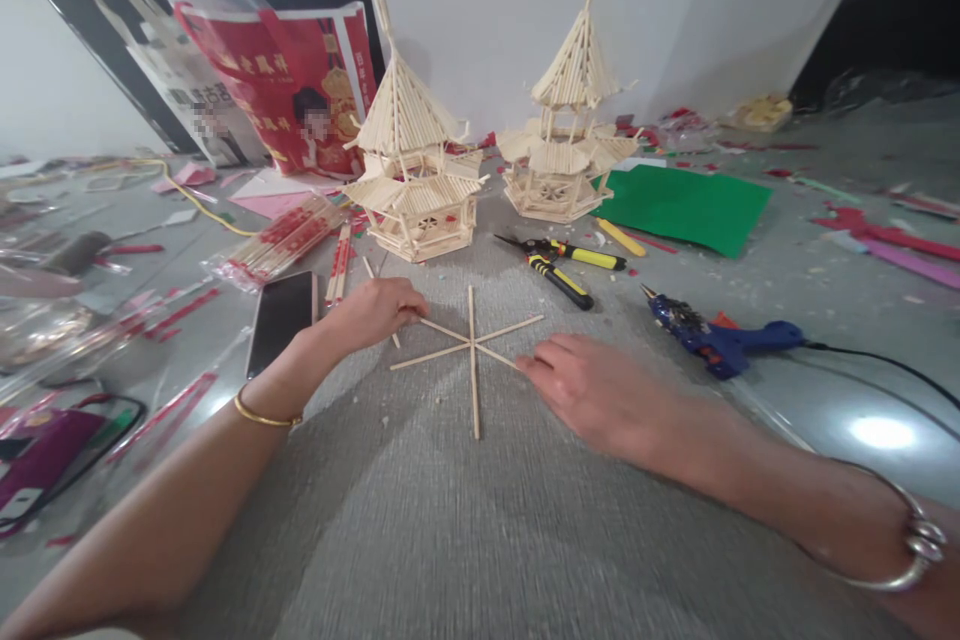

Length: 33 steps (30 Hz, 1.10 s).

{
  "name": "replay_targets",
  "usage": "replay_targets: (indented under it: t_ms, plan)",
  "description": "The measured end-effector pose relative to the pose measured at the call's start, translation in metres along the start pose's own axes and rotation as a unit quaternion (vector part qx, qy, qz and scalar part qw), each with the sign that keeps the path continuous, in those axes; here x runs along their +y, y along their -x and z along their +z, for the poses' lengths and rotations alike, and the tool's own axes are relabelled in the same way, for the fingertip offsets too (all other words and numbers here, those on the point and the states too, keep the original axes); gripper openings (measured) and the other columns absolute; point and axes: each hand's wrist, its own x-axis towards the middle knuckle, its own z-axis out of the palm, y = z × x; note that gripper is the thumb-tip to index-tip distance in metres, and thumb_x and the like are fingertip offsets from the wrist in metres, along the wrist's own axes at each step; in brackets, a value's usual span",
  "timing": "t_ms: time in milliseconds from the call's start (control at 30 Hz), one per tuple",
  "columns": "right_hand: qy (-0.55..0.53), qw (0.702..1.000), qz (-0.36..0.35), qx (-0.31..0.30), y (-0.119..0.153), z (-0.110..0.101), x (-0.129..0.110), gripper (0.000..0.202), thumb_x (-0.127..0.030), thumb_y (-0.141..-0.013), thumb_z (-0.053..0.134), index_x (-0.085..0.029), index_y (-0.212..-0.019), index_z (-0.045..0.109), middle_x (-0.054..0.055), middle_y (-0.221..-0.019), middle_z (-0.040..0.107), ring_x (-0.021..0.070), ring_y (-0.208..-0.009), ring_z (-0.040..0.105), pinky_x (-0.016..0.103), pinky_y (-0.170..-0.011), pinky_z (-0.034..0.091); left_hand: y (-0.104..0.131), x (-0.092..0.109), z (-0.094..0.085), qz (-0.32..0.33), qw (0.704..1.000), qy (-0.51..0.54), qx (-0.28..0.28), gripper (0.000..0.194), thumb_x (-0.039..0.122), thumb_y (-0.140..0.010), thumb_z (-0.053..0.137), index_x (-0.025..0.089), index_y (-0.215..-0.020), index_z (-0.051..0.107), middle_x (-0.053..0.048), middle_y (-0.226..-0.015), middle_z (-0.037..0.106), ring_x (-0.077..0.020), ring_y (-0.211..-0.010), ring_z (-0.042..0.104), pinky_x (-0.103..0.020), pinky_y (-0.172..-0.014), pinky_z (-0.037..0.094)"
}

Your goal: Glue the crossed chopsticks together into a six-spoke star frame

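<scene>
Three thin wooden sticks cross at their middles in a six-armed star (474, 390) on the grey textured table covering. My left hand (381, 310) closes its fingertips at the upper-left end of one slanting stick. At the lower-right end of that same stick, the fingers of my right hand (574, 380) are pinched together. Another loose stick (370, 270) lies partly under my left hand. Behind the star stand two pagoda models built of wooden sticks, a left one (412, 170) and a right one (566, 155).
Black-and-yellow pliers (559, 270) and a blue glue gun (720, 335) with a cord lie to the right, near a green sheet (682, 205). On the left are a phone (281, 320), packaged sticks (289, 235) and a purple device (45, 455). A red bag (285, 90) stands behind.
</scene>
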Motion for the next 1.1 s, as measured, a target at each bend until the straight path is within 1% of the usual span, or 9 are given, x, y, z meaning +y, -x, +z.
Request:
replay_targets:
  t_ms: [67, 133, 300, 400, 500, 667, 800, 900, 1100]
  plan:
    - [0.004, 1.0, -0.012, 0.012, 0.0, 0.003, 0.0, 0.015, -0.008, -0.089, 0.052, -0.012, -0.094, 0.066, 0.007, -0.078, 0.063, 0.0176, -0.074, 0.054, 0.03, -0.064, 0.035, 0.0, 0.0, 0.0, 0.002, 1.0, 0.001, 0.001, 0.02, 0.013, -0.085, 0.054, 0.021, -0.089, 0.071, -0.001, -0.085, 0.067, -0.0125, -0.081, 0.062, -0.022, -0.075, 0.045]
    - [0.012, 1.0, -0.015, 0.009, -0.001, 0.006, 0.001, 0.015, -0.01, -0.089, 0.052, -0.012, -0.097, 0.065, 0.007, -0.078, 0.062, 0.0179, -0.074, 0.054, 0.03, -0.064, 0.034, 0.001, 0.0, 0.0, 0.002, 1.0, 0.004, -0.001, 0.02, 0.014, -0.085, 0.053, 0.021, -0.09, 0.071, -0.001, -0.085, 0.068, -0.013, -0.081, 0.062, -0.023, -0.075, 0.045]
    - [0.036, 0.999, -0.031, 0.021, -0.001, 0.011, 0.002, 0.015, -0.009, -0.089, 0.052, -0.012, -0.094, 0.066, 0.007, -0.077, 0.062, 0.0187, -0.074, 0.054, 0.03, -0.064, 0.035, 0.001, 0.002, 0.001, 0.013, 1.0, 0.018, -0.002, 0.021, 0.013, -0.087, 0.052, 0.02, -0.091, 0.071, -0.002, -0.086, 0.067, -0.0132, -0.081, 0.063, -0.023, -0.075, 0.046]
    - [0.038, 0.998, -0.045, 0.023, -0.001, 0.011, 0.003, 0.017, -0.006, -0.087, 0.052, -0.011, -0.094, 0.066, 0.007, -0.077, 0.062, 0.0187, -0.075, 0.055, 0.03, -0.064, 0.037, 0.001, 0.003, 0.001, 0.027, 0.999, 0.021, 0.004, 0.02, 0.013, -0.087, 0.052, 0.02, -0.089, 0.071, -0.002, -0.084, 0.067, -0.0127, -0.08, 0.063, -0.022, -0.074, 0.046]
    - [0.039, 0.998, -0.045, 0.02, -0.001, 0.01, 0.003, 0.016, -0.005, -0.086, 0.053, -0.011, -0.093, 0.066, 0.008, -0.078, 0.062, 0.0195, -0.076, 0.055, 0.031, -0.064, 0.038, 0.001, 0.004, 0.002, 0.037, 0.999, 0.02, 0.01, 0.021, 0.013, -0.087, 0.051, 0.019, -0.088, 0.071, -0.002, -0.084, 0.067, -0.0128, -0.08, 0.063, -0.023, -0.074, 0.046]
    - [0.036, 0.998, -0.052, 0.014, -0.003, 0.006, 0.002, 0.016, -0.004, -0.085, 0.053, -0.012, -0.086, 0.067, 0.007, -0.076, 0.061, 0.0183, -0.074, 0.054, 0.03, -0.063, 0.037, 0.002, 0.004, 0.004, 0.075, 0.997, 0.015, 0.025, 0.023, 0.011, -0.087, 0.049, 0.019, -0.085, 0.07, -0.002, -0.08, 0.066, -0.0122, -0.077, 0.062, -0.022, -0.072, 0.046]
    - [0.043, 0.998, -0.053, 0.005, -0.004, 0.004, 0.002, 0.015, -0.003, -0.083, 0.056, -0.013, -0.083, 0.067, 0.007, -0.074, 0.062, 0.017, -0.071, 0.053, 0.029, -0.062, 0.036, 0.003, 0.002, 0.007, 0.108, 0.993, -0.018, 0.042, 0.024, 0.012, -0.088, 0.048, 0.02, -0.082, 0.07, -0.002, -0.078, 0.065, -0.0126, -0.076, 0.062, -0.023, -0.07, 0.046]
    - [0.054, 0.997, -0.054, 0.011, -0.004, 0.005, 0.001, 0.014, -0.002, -0.081, 0.057, -0.013, -0.082, 0.067, 0.007, -0.076, 0.062, 0.0172, -0.072, 0.054, 0.029, -0.062, 0.037, 0.003, 0.004, 0.007, 0.128, 0.989, -0.053, 0.053, 0.024, 0.013, -0.089, 0.048, 0.019, -0.082, 0.069, -0.002, -0.078, 0.065, -0.0134, -0.075, 0.061, -0.024, -0.069, 0.046]
    - [0.047, 0.997, -0.053, 0.0, -0.004, 0.005, 0.001, 0.014, -0.004, -0.081, 0.058, -0.014, -0.084, 0.067, 0.007, -0.08, 0.064, 0.0187, -0.075, 0.055, 0.03, -0.062, 0.037, 0.004, 0.01, 0.004, 0.138, 0.985, -0.089, 0.05, 0.027, 0.01, -0.089, 0.045, 0.019, -0.08, 0.068, -0.003, -0.078, 0.065, -0.0147, -0.076, 0.062, -0.025, -0.069, 0.046]
